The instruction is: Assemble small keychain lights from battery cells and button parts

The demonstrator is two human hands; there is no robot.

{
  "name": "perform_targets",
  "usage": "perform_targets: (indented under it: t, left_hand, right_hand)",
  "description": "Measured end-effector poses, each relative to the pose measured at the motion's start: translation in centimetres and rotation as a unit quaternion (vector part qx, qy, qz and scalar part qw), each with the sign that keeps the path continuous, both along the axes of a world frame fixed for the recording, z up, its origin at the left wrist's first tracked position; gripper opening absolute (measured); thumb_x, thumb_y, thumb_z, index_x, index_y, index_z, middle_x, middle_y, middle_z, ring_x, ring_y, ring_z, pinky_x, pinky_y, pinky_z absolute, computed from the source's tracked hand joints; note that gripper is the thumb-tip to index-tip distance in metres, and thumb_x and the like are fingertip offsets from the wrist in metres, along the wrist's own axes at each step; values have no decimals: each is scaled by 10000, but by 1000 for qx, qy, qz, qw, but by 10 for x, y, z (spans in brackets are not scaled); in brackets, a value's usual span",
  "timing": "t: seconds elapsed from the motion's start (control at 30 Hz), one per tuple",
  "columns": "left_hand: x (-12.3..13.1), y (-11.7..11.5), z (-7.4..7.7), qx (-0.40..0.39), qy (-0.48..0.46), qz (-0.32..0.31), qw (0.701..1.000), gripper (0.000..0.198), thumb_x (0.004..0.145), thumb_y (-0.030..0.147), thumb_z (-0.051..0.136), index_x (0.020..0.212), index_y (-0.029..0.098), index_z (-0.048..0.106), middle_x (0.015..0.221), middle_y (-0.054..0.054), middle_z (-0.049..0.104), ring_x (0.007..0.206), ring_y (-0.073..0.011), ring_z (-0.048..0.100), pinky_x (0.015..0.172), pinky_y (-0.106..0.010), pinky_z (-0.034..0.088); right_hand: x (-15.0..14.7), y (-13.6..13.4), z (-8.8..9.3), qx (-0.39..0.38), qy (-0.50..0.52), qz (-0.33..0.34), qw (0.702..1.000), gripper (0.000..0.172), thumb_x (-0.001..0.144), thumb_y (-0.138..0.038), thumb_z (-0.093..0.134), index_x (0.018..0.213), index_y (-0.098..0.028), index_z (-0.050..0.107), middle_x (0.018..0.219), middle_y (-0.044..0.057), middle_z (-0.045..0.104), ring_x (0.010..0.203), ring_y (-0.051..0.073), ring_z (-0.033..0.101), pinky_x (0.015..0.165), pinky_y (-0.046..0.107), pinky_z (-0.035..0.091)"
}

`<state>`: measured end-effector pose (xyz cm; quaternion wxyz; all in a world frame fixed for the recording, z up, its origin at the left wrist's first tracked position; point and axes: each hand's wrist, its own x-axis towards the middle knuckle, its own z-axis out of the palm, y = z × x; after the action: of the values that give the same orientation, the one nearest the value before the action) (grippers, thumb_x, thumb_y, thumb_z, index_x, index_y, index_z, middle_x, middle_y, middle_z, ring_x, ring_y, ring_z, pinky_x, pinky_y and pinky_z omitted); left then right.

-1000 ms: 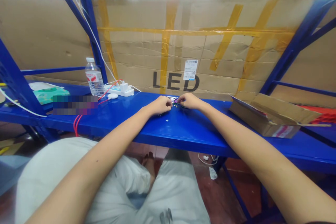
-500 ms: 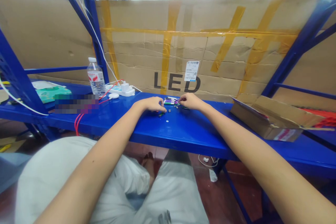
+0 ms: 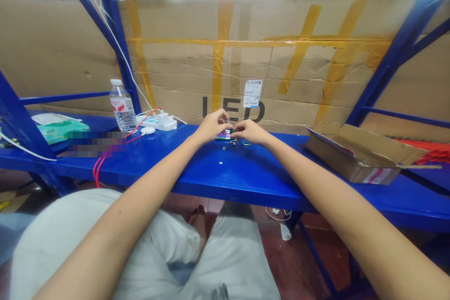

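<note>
Both hands meet above the blue shelf top [image 3: 211, 178]. My left hand [image 3: 213, 125] is closed in a pinch, its fingertips at a small dark green piece [image 3: 231, 130] whose kind I cannot make out. Close on its right, my right hand [image 3: 250, 132] is pinched too, fingertips at the same spot; what it holds is hidden. Under the hands lies a row of shiny purple, green and silver sticks [image 3: 222, 136], partly covered. A green-and-silver piece [image 3: 246, 143] rests below my right hand. Tiny metal bits [image 3: 224, 148] and a small white disc [image 3: 221, 163] lie nearer me.
An open cardboard box [image 3: 365, 159] sits at right, beside red material [image 3: 411, 147]. On the left stand a water bottle [image 3: 123, 105], a white power strip [image 3: 165, 123] with red cables, and a green packet [image 3: 59, 129]. A large carton [image 3: 186, 75] walls the back.
My left hand has risen and moved right to meet my right hand. The green piece that lay below it on the shelf is gone from there. The view has shifted slightly.
</note>
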<state>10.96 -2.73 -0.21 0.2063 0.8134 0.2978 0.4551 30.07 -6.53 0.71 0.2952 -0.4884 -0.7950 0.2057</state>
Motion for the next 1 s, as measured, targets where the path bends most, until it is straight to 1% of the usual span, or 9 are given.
perform_targets:
  t: [0.1, 0.2, 0.3, 0.4, 0.6, 0.67, 0.73, 0.83, 1.0]
  left_hand:
    - [13, 6, 6, 24, 27, 3, 999, 112, 879, 229, 579, 961, 162, 614, 759, -17, 682, 663, -134, 620, 663, -257, 473]
    - [20, 21, 5, 89, 175, 24, 980, 146, 858, 126, 543, 873, 146, 687, 818, -54, 715, 769, -157, 633, 739, -263, 471]
    - [25, 34, -6, 100, 343, -12, 934, 229, 781, 19, 542, 827, 134, 735, 857, -76, 740, 792, -171, 645, 757, -258, 469]
    - [29, 38, -20, 85, 396, -32, 914, 310, 786, 18, 511, 914, 145, 763, 865, -70, 748, 717, -152, 639, 700, -235, 472]
    - [27, 35, -30, 85, 383, -30, 919, 282, 792, 79, 531, 920, 144, 775, 819, -73, 739, 710, -159, 631, 721, -233, 482]
    - [25, 35, -30, 58, 372, -22, 926, 251, 796, 109, 553, 906, 153, 774, 798, -65, 734, 714, -164, 636, 719, -236, 478]
    - [22, 34, -29, 33, 364, -8, 931, 214, 791, 134, 585, 896, 158, 770, 788, -60, 732, 715, -167, 639, 707, -241, 468]
    - [17, 31, -28, 5, 347, 17, 938, 141, 782, 199, 647, 851, 156, 762, 797, -58, 737, 711, -170, 631, 685, -251, 451]
    - [14, 28, -29, -12, 333, 37, 942, 166, 805, 267, 656, 767, 139, 754, 712, -60, 710, 665, -180, 604, 666, -278, 438]
  right_hand:
    - [10, -1, 0, 19, 28, -45, 998, 114, 789, -156, 633, 678, -139, 647, 581, 16, 653, 576, 137, 599, 578, 239, 430]
    - [26, -1, -2, -3, 57, -93, 994, 151, 780, -112, 618, 631, -134, 625, 564, 22, 635, 557, 126, 590, 549, 231, 415]
    - [39, 2, -6, -29, 103, -141, 984, 137, 767, -93, 626, 634, -120, 646, 560, 25, 614, 497, 100, 513, 492, 231, 387]
    - [40, 6, -10, -51, 192, -143, 970, 128, 747, -54, 625, 633, -107, 648, 550, 25, 594, 479, 87, 486, 486, 228, 406]
    - [28, 8, -13, -81, 306, -79, 945, 134, 735, -37, 645, 640, -123, 606, 572, 36, 611, 491, 89, 512, 488, 221, 458]
    - [25, 6, -13, -92, 324, -71, 939, 107, 748, -31, 638, 746, -132, 604, 609, 43, 642, 512, 102, 555, 510, 225, 490]
    - [22, 3, -15, -109, 336, -65, 933, 187, 754, -25, 647, 876, -150, 579, 644, 43, 669, 548, 125, 609, 544, 240, 527]
    - [18, -1, -19, -133, 311, -58, 939, 269, 752, -28, 675, 936, -169, 539, 682, 47, 694, 612, 157, 675, 569, 255, 556]
    - [14, 0, -26, -135, 256, -43, 956, 185, 779, -76, 686, 869, -158, 547, 769, 81, 722, 665, 174, 711, 534, 234, 546]
